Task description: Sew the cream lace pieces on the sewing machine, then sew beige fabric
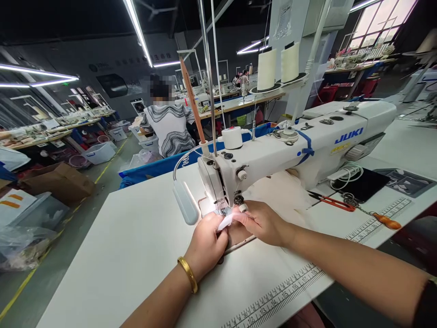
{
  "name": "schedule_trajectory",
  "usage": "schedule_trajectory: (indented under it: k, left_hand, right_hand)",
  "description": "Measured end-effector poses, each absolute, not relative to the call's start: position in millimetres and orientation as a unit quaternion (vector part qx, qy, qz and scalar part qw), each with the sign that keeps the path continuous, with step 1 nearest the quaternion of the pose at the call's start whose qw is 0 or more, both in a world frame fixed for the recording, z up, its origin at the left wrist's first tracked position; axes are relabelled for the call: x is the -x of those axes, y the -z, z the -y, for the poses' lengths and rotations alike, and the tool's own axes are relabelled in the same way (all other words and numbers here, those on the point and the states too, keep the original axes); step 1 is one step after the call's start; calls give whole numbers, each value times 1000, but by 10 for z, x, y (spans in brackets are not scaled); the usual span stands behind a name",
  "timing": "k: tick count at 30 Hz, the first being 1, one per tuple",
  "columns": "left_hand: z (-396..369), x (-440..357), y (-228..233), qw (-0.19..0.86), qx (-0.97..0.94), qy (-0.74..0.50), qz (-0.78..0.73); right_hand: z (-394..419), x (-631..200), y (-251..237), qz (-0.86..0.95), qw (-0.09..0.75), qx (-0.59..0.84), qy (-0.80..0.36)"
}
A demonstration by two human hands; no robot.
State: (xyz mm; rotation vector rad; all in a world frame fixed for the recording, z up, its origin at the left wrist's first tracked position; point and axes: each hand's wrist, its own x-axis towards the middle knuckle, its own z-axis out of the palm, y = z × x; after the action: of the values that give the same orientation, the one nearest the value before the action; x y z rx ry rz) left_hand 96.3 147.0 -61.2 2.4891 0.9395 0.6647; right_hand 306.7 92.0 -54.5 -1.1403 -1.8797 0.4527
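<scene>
A small piece of white fabric (225, 222) lies under the needle area of a white sewing machine (273, 155). My left hand (209, 234), with a gold bangle (187, 274) at the wrist, pinches the fabric's left side between thumb and fingers. From the right, my right hand (262, 223) grips the other side, its fingertips close to the presser foot (224, 211). A bright lamp glow falls on the cloth there, and its far part is hidden by the machine head and my fingers.
Red-handled thread snips (336, 201), a black phone-like slab (363, 184) and an orange key-ring charm (386, 221) lie on the right. A printed ruler (283, 296) runs along the table's front edge. Thread cones (266, 70) stand behind; a person (169, 123) sits ahead.
</scene>
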Motion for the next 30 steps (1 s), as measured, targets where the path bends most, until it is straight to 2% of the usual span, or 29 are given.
schedule_trajectory:
  k: [9, 16, 30]
  left_hand:
    - [-1453, -933, 580, 208, -890, -271, -304]
    - [-1249, -793, 478, 67, -947, -258, -180]
    - [-1274, -791, 441, 69, -954, -242, -163]
  right_hand:
    - [-912, -3108, 571, 783, 423, 426, -164]
    - [-865, -3200, 513, 905, 288, 303, -75]
    - [-846, -3219, 569, 903, 238, 345, -91]
